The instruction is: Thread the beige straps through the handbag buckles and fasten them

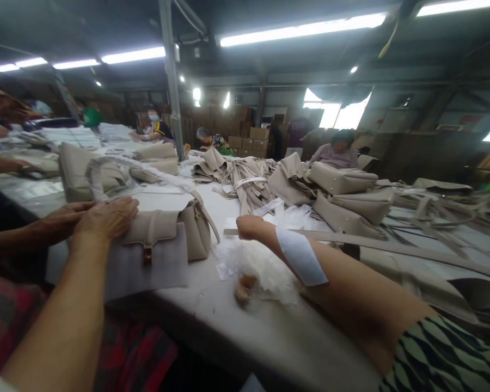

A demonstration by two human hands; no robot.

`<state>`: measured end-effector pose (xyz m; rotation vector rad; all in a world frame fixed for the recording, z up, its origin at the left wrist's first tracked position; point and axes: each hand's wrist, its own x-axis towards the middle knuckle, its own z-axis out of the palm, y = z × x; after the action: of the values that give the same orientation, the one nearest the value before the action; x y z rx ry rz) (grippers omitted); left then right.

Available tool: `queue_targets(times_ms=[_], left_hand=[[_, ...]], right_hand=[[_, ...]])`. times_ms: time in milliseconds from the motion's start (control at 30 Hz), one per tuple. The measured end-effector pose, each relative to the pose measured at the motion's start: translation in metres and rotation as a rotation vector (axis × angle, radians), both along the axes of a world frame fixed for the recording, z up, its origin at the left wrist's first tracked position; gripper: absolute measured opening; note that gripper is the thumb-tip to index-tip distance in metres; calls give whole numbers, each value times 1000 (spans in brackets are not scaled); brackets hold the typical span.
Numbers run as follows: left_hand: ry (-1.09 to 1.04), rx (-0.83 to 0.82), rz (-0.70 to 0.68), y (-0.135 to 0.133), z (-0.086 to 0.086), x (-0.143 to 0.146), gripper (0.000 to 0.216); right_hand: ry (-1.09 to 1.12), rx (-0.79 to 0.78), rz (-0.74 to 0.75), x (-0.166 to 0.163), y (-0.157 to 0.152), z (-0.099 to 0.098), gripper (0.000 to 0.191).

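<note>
My left hand has its fingers curled over the upper left edge of a beige handbag, beside a handle wrapped in pale material. The bag has a front flap with a small metal clasp, and a pale sheet covers its lower front. A co-worker's hand reaches in just left of mine. My right hand is closed around a long, flat beige strap; its short end pokes out left of my fist. Below that fist lies crumpled white wrapping with a roll of tape.
Beige straps are heaped mid-table, with several beige bags to their right. Another bag stands at the left. The white table's front edge runs below my hands. Co-workers sit across the table, and cartons are stacked behind.
</note>
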<state>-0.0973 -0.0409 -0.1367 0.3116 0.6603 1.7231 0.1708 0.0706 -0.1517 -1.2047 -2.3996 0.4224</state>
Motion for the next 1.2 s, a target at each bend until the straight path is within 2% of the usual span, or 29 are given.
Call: queue_targets(times_ms=[100, 200, 300, 400, 500, 600, 700, 833, 933, 1200], left_hand=[[-17, -8, -14, 10, 7, -23, 39], [-74, -48, -49, -4, 17, -6, 37], [-99, -78, -57, -39, 16, 44, 23], [-126, -102, -51, -97, -11, 126, 12], [-152, -130, -51, -155, -46, 210, 19], [-252, -76, -66, -185, -62, 257, 23], [-278, -74, -58, -193, -56, 271, 16], [-234, -93, -17, -199, -39, 285, 14], [-176, -96, -26, -206, -35, 297, 16], [-125, -101, -21, -216, -37, 310, 25]], right_hand=[[-164, -282, -47, 6, 1, 34, 18], [-154, -446, 21, 24, -26, 77, 18], [-49, -530, 138, 57, -82, 112, 18], [62, -629, 168, 100, -150, 127, 26], [11, -566, 149, 147, -209, 121, 36], [-9, -423, 182, 185, -254, 103, 43], [-42, -398, 165, 207, -289, 87, 44], [-96, -369, 87, 219, -317, 77, 33], [-149, -276, 70, 224, -324, 72, 32], [-301, -182, 19, 234, -328, 56, 30]])
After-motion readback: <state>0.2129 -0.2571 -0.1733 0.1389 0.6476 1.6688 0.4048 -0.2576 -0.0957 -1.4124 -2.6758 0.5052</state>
